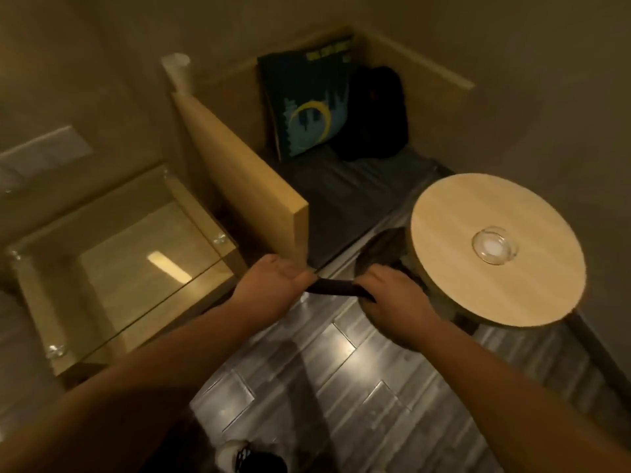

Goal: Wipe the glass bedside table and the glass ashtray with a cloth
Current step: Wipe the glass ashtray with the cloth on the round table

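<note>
Hands grip dark cloth stretched between them, ashtray right.

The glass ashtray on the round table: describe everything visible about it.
The glass ashtray is a small, round, clear dish with a thick rim and a pale, bright patch at its centre. It sits upright and flat on the round wooden table, slightly right of the top's middle. It looks empty, though blur hides fine detail. Nothing but the tabletop touches it; both hands are away from it, holding the dark cloth.
</note>
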The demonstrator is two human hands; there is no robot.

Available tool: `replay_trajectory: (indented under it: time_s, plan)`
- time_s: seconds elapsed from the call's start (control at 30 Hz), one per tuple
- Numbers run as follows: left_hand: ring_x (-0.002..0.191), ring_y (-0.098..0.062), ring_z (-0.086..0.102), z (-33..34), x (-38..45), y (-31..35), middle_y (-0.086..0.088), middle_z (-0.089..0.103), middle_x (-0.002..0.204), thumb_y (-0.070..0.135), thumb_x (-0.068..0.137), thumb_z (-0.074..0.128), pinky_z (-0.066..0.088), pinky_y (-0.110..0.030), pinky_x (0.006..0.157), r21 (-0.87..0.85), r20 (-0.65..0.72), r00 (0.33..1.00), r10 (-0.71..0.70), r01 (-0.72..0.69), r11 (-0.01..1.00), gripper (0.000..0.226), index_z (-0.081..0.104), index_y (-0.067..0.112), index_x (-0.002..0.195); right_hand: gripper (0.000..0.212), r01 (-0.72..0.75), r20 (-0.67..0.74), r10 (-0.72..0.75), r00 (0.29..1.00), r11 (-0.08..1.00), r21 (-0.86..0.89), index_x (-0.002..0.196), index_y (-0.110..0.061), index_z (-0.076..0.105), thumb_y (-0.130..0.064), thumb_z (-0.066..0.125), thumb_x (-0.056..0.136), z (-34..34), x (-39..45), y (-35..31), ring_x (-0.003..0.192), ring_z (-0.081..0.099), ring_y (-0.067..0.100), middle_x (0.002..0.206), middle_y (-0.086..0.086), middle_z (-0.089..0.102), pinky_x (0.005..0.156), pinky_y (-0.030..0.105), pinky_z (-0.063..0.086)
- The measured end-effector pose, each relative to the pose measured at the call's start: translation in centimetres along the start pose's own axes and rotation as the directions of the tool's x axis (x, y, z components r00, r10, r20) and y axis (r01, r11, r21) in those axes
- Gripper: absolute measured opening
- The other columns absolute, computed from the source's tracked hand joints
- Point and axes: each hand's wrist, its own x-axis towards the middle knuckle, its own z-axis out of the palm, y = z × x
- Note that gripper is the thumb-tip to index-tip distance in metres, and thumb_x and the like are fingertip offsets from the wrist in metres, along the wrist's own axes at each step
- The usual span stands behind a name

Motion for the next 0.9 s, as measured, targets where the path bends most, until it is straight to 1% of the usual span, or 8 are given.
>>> replay_trajectory:
  time_s: [0.1, 0.2, 0.3, 0.37, 0.57, 0.7, 0.83, 0.9]
  plan:
    - [0.085, -0.018, 0.062, 0.5, 6.0, 5.7, 0.006, 0.067, 0.093, 0.025, 0.077, 0.065, 0.044, -0.034, 0.079, 0.004, -0.003, 0.999, 0.037, -0.037, 0.999, 0.031, 0.06, 0.03, 0.108, 0.026, -0.077, -0.038, 0.078, 0.996, 0.997, 0.025, 0.108, -0.023, 0.064, -0.023, 0.063, 0.082, -1.8, -4.9, 6.3, 0.082, 0.057, 0.019, 0.096, -0.001, 0.06, 0.067, 0.033, 0.05]
    - [0.082, -0.017, 0.061, 1.0, 12.0, 11.0, 0.008, 0.065, 0.088, 0.022, 0.074, 0.068, 0.044, -0.033, 0.077, 0.005, 0.015, 0.997, 0.072, -0.072, 0.997, 0.031, 0.059, 0.031, 0.102, 0.028, -0.184, -0.025, 0.185, 0.982, 0.982, 0.051, 0.112, -0.027, 0.061, -0.026, 0.062, 0.083, -2.8, -8.9, 12.4, 0.083, 0.055, 0.02, 0.095, -0.002, 0.058, 0.066, 0.03, 0.044]
    - [0.078, -0.019, 0.062, 1.9, 17.1, 15.2, 0.007, 0.065, 0.083, 0.017, 0.069, 0.071, 0.046, -0.035, 0.074, -0.002, 0.001, 0.99, 0.144, -0.144, 0.99, 0.029, 0.061, 0.028, 0.095, 0.028, -0.247, -0.032, 0.248, 0.968, 0.969, 0.026, 0.107, -0.022, 0.062, -0.017, 0.065, 0.08, -2.7, -12.1, 18.0, 0.082, 0.057, 0.024, 0.094, 0.001, 0.059, 0.064, 0.033, 0.044]
    - [0.081, -0.02, 0.063, 2.9, 20.1, 17.2, 0.005, 0.066, 0.088, 0.015, 0.068, 0.073, 0.047, -0.035, 0.074, -0.007, -0.024, 0.979, 0.2, -0.2, 0.98, 0.033, 0.063, 0.024, 0.098, 0.027, -0.286, -0.06, 0.285, 0.957, 0.958, 0.003, 0.099, -0.02, 0.063, -0.012, 0.069, 0.074, -2.4, -13.6, 21.0, 0.076, 0.057, 0.024, 0.089, 0.002, 0.06, 0.059, 0.033, 0.043]
    - [0.082, -0.023, 0.061, 7.4, 28.6, 20.1, 0.002, 0.065, 0.097, 0.01, 0.065, 0.073, 0.044, -0.036, 0.072, -0.02, 0.021, 0.946, 0.323, -0.323, 0.946, 0.036, 0.062, 0.021, 0.098, 0.019, -0.39, -0.075, 0.391, 0.917, 0.92, 0.029, 0.092, -0.017, 0.062, -0.011, 0.068, 0.076, 1.0, -14.8, 29.1, 0.073, 0.057, 0.026, 0.086, 0.004, 0.059, 0.06, 0.036, 0.046]
    - [0.08, -0.023, 0.06, 10.9, 34.6, 20.5, 0.001, 0.065, 0.096, 0.012, 0.068, 0.071, 0.043, -0.035, 0.072, -0.045, 0.021, 0.908, 0.419, -0.417, 0.908, 0.033, 0.062, 0.02, 0.099, 0.026, -0.439, -0.069, 0.439, 0.896, 0.898, 0.016, 0.094, -0.014, 0.061, -0.006, 0.071, 0.071, 3.4, -13.7, 34.2, 0.077, 0.057, 0.029, 0.089, 0.007, 0.06, 0.064, 0.036, 0.046]
    - [0.085, -0.027, 0.06, 14.9, 39.4, 21.1, -0.004, 0.066, 0.106, 0.014, 0.073, 0.072, 0.044, -0.037, 0.074, -0.061, -0.062, 0.876, 0.478, -0.481, 0.875, 0.034, 0.063, 0.016, 0.105, 0.022, -0.457, -0.158, 0.444, 0.882, 0.888, -0.056, 0.092, -0.009, 0.06, -0.004, 0.069, 0.072, 6.1, -13.0, 38.8, 0.077, 0.055, 0.032, 0.089, 0.012, 0.059, 0.066, 0.039, 0.042]
    - [0.081, -0.028, 0.061, 17.2, 40.8, 21.8, -0.006, 0.068, 0.099, 0.016, 0.083, 0.065, 0.044, -0.037, 0.071, -0.054, -0.129, 0.866, 0.483, -0.492, 0.869, 0.018, 0.065, 0.014, 0.1, 0.018, -0.435, -0.183, 0.416, 0.891, 0.897, -0.079, 0.091, -0.008, 0.06, -0.006, 0.067, 0.075, 8.2, -13.1, 40.4, 0.079, 0.054, 0.032, 0.09, 0.013, 0.059, 0.069, 0.04, 0.04]
